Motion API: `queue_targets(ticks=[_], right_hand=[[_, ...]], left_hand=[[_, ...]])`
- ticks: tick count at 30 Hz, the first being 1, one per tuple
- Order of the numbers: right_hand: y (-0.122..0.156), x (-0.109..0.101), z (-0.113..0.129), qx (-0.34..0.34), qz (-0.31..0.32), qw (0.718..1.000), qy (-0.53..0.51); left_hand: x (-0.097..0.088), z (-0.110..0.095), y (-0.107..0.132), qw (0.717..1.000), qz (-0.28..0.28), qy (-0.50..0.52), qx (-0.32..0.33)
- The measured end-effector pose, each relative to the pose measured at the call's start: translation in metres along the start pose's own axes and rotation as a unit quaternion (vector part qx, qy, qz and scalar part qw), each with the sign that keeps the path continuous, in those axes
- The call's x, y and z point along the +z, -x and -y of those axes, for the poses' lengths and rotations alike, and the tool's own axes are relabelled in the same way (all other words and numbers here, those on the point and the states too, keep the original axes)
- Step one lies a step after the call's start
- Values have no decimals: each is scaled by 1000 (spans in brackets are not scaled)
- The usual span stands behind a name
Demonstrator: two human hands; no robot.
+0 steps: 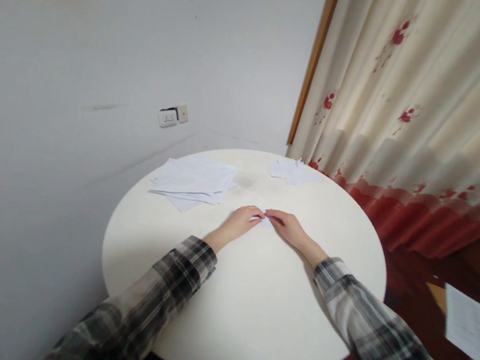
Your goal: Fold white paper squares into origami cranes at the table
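A small piece of white paper lies near the middle of the round white table, between my two hands. My left hand closes its fingers on the paper's left side. On the right side, my right hand has its fingers bent together over the paper. The fingertips of both hands almost meet at the paper's far edge. Much of the paper is hidden under the fingers, so its exact folded shape cannot be made out.
A stack of white paper sheets lies at the table's left back. Smaller paper pieces rest at the far edge. A wall with a socket stands left, a flowered curtain right. Printed sheets lie lower right.
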State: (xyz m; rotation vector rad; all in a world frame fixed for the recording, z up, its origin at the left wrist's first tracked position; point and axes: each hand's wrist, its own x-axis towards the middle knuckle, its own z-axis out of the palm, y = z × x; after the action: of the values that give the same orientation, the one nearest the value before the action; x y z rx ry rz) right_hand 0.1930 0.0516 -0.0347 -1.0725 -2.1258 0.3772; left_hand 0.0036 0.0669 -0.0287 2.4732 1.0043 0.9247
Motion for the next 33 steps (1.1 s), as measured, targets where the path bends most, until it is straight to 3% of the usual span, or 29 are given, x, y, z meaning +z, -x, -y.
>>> queue_targets(ticks=[20,33], right_hand=[[0,0,3,-6,17,997,70],[-1,-12,23,35,31,988,150]], left_hand=[[2,0,2,993,13,-104,51],[-6,-1,3,981,-20,-191,-8]])
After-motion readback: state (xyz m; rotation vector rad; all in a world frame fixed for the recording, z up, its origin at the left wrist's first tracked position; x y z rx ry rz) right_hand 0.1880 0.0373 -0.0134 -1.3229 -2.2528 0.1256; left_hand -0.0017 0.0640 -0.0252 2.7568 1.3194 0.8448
